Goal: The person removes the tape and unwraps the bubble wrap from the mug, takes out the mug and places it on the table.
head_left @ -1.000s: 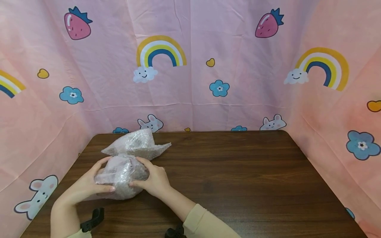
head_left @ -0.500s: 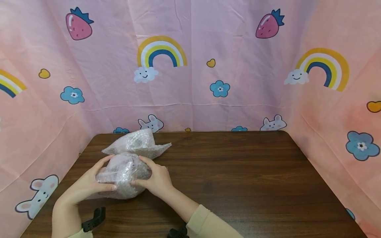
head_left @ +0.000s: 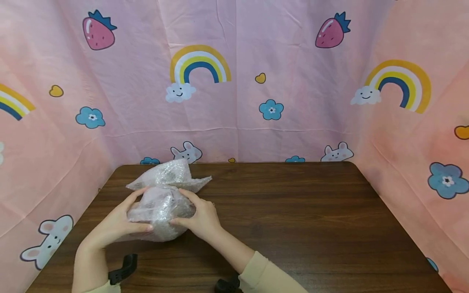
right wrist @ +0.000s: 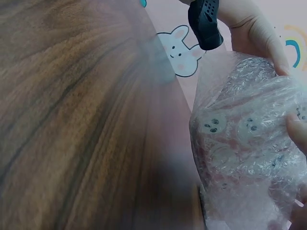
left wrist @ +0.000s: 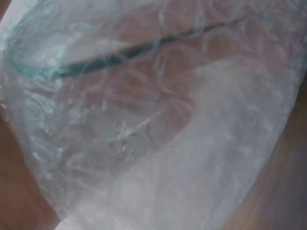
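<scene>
Front bubble-wrapped bundle point(head_left: 163, 215) sat between the two hands, over the left part of the wooden table point(head_left: 293, 215), well nearer the left edge than the right. Left hand point(head_left: 121, 219) lay on its left side, right hand point(head_left: 205, 215) on its right; neither was nearer, since both touched it. Shape rounded, with looser wrap trailing left under the left wrist; no sure long axis. Whether its underside met the tabletop, could not tell.

Grip: two-handed, each hand spread wide between thumb and fingers and cupped round the wrap. Both thumbs pressed the near face, a strip of wrap showing between their tips; forefingers reached over the upper far sides. Other fingers mostly hidden.

Rear bubble-wrapped bundle point(head_left: 168, 173) lay just behind, toward the table's far left corner, one pointed end out to the left and another to the right. The front one partly covered it in the head view; contact between them uncertain.

Right wrist view: pale round patches with dark marks showed through the plastic. Left wrist view: a dark curved line point(left wrist: 120, 56) beneath the bubbles, contents otherwise blurred.
</scene>
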`<state>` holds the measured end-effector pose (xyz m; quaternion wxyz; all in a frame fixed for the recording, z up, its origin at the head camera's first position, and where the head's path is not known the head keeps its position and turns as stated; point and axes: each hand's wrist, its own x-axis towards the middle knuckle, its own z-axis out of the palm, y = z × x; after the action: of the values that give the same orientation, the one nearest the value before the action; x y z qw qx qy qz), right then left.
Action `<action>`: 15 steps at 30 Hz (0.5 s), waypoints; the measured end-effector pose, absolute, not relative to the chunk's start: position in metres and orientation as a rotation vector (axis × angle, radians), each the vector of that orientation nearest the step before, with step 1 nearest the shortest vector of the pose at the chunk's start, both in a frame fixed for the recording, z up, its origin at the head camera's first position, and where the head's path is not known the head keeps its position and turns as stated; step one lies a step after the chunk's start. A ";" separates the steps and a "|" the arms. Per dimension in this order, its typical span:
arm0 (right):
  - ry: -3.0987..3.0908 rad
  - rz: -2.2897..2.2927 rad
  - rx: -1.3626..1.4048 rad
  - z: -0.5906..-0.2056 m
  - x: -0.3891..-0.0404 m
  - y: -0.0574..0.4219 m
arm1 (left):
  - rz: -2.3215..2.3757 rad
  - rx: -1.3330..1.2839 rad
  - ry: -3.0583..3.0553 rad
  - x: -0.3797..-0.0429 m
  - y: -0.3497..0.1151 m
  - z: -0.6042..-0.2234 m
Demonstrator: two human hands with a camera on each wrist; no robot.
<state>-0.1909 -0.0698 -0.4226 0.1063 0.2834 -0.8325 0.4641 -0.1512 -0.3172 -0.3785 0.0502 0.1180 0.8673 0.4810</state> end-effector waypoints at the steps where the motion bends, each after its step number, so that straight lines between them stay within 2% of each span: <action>1: -2.441 1.371 0.841 -0.422 -0.191 -0.068 | 1.483 0.357 2.626 -0.151 -0.315 -0.378; 15: -2.321 1.393 0.874 -0.416 -0.196 -0.043 | 1.417 0.373 2.779 -0.156 -0.290 -0.374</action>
<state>-0.1965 -0.0425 -0.4164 0.1483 0.3038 -0.8069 0.4843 -0.1559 -0.2900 -0.3743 -0.0003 0.1189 0.8846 0.4510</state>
